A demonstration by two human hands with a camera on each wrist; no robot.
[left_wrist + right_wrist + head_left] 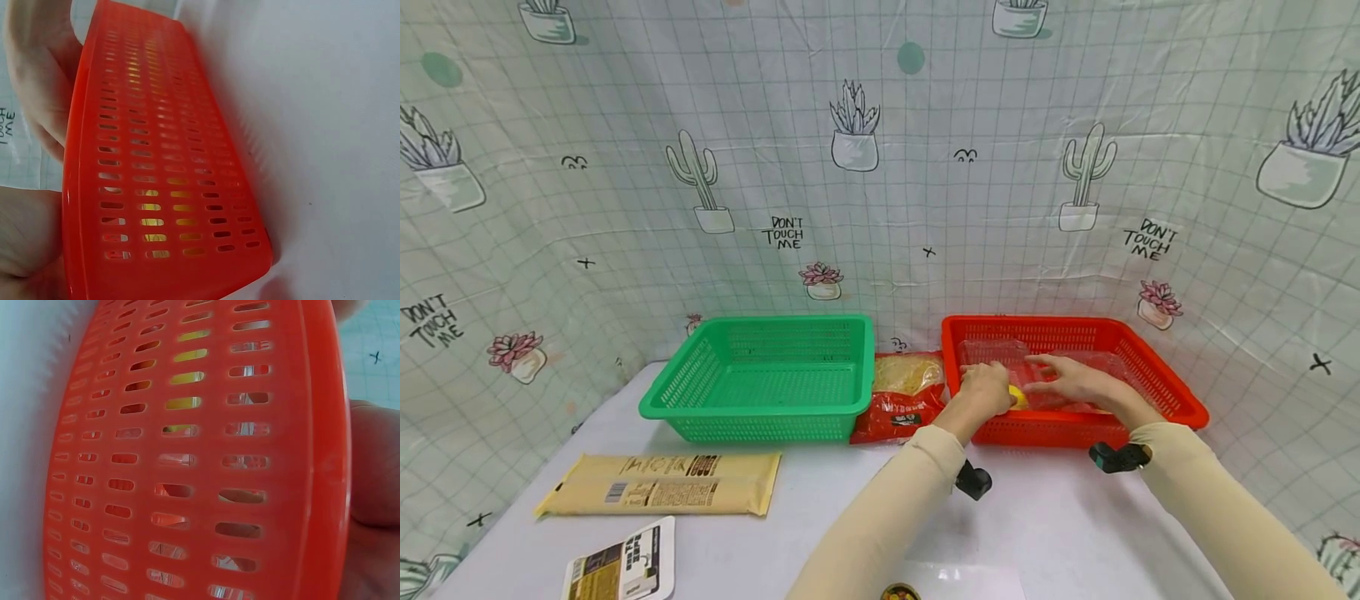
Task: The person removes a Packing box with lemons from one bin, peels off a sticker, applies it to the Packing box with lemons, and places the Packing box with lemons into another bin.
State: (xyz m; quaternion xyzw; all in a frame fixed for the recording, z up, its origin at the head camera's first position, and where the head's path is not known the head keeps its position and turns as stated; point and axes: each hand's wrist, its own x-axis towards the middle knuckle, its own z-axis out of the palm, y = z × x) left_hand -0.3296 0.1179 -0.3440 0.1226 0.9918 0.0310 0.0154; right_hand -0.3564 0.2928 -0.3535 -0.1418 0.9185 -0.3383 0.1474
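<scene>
Both hands reach over the near rim of a red basket [1075, 429] at the right. My left hand [987, 390] dips into its left part, with the fingertips beside a small yellow item [1018, 397]; whether the fingers pinch it, I cannot tell. Inside the same basket, my right hand [1078, 382] is spread over clear plastic packaging [1105, 362], its thumb apart from the fingers. Another clear plastic container [996, 352] lies behind the left hand. From the wrist views, the slotted red wall [162, 144] hides the fingertips, and yellow [186, 378] shows through its slots.
A green basket [756, 425] stands to the left. Between the baskets lies a red-and-clear food bag [898, 400]. A long beige packet [662, 485] and a white-edged flat pack [625, 562] lie at front left. A small round tin [900, 592] is at the bottom edge.
</scene>
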